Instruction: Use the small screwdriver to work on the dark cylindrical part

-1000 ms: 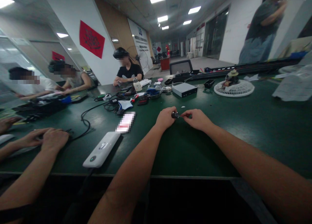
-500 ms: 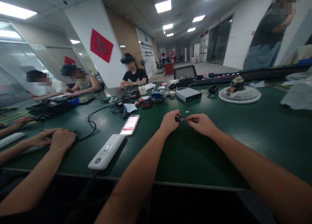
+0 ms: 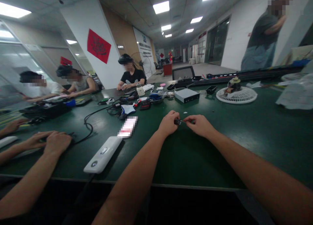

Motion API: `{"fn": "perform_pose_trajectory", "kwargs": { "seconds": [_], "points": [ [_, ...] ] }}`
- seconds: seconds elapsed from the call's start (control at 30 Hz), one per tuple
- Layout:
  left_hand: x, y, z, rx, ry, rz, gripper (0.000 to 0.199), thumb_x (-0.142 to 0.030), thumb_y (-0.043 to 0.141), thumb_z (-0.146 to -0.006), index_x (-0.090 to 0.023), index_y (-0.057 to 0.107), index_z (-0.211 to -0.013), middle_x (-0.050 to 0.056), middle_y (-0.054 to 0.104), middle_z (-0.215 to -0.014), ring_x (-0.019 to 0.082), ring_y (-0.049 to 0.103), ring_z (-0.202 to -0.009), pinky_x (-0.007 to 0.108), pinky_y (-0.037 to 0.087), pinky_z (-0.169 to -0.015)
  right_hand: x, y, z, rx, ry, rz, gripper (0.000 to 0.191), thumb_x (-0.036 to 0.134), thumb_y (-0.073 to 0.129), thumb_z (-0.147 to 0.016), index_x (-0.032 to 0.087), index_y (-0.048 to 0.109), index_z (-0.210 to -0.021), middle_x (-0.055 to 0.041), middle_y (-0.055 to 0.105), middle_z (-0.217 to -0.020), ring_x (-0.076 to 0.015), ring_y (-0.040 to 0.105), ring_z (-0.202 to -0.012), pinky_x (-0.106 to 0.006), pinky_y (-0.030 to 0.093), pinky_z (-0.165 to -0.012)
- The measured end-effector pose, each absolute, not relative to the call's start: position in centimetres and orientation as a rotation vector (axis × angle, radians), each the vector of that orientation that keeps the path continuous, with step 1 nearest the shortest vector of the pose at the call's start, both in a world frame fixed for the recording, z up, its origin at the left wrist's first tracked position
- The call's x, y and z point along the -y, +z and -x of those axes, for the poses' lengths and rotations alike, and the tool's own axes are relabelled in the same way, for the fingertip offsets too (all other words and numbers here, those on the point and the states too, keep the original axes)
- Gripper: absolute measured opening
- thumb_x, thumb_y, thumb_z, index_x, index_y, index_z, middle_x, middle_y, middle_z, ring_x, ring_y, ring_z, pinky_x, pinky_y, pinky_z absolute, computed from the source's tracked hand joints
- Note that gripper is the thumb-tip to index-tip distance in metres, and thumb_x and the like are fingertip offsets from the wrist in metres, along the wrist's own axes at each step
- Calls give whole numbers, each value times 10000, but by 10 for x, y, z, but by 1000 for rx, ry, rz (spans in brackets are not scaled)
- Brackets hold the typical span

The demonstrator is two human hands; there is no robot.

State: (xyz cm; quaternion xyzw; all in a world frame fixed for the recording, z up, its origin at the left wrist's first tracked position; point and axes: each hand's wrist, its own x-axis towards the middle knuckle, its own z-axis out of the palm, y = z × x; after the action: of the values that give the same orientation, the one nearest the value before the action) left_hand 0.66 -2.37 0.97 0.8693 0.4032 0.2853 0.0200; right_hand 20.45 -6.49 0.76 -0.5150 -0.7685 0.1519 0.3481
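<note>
A small dark part (image 3: 177,121) with a shiny end sits in the curled fingers of the left hand (image 3: 168,124), just above the worktop (image 3: 193,163). Facing it, the right hand (image 3: 200,124) pinches a thin metal piece (image 3: 183,121) between narrow fingertips; whether it is joined to the part is too small to tell. Working this well likely means bracing the left grip, keeping piece and part in line, and using light fingertip pressure so nothing bends or slips. Just beyond the fingers lies a white scrap (image 3: 185,112); farther beyond, a metal box (image 3: 187,95).
</note>
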Motion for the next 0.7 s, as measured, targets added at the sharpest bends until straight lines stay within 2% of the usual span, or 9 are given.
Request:
{"fn": "perform_pose_trajectory", "kwargs": {
  "seconds": [0.2,0.33,0.5,0.6,0.7],
  "points": [
    [24,11,-8,-1285,752,-2821,216,-53,564,-747,-223,604,-874,31,629,-947,190,602,-854,308,464,-754,62,3,-204,2054,469,1385,277,197,606,-809,229,800,-1005,-16,780,-942,-178,699,-821,-287,520,-792],
    [23,12,-10,-1320,731,-2844,213,-54,566,-757,-226,606,-876,25,657,-917,200,615,-879,323,459,-786,62,5,-203,2010,519,1411,264,206,613,-790,221,801,-974,-14,769,-891,-161,678,-772,-262,498,-740],
    [23,13,-9,-1454,761,-2752,196,-102,592,-790,-236,631,-928,35,692,-953,205,629,-895,320,470,-796,65,13,-204,1937,418,1564,227,344,600,-831,224,791,-852,-22,729,-758,-169,628,-673,-281,417,-603],
    [22,10,-8,-1544,766,-2680,204,-137,622,-786,-240,646,-960,47,702,-967,218,638,-895,320,482,-779,67,15,-204,1896,334,1610,224,346,602,-836,216,784,-843,-29,717,-740,-165,613,-650,-287,402,-603],
    [20,7,-6,-1627,749,-2622,210,-179,646,-781,-242,657,-982,59,704,-985,237,646,-897,332,498,-768,68,13,-201,1971,391,1548,223,373,628,-841,217,787,-850,-23,713,-718,-162,612,-634,-286,406,-590]
  ]
}}
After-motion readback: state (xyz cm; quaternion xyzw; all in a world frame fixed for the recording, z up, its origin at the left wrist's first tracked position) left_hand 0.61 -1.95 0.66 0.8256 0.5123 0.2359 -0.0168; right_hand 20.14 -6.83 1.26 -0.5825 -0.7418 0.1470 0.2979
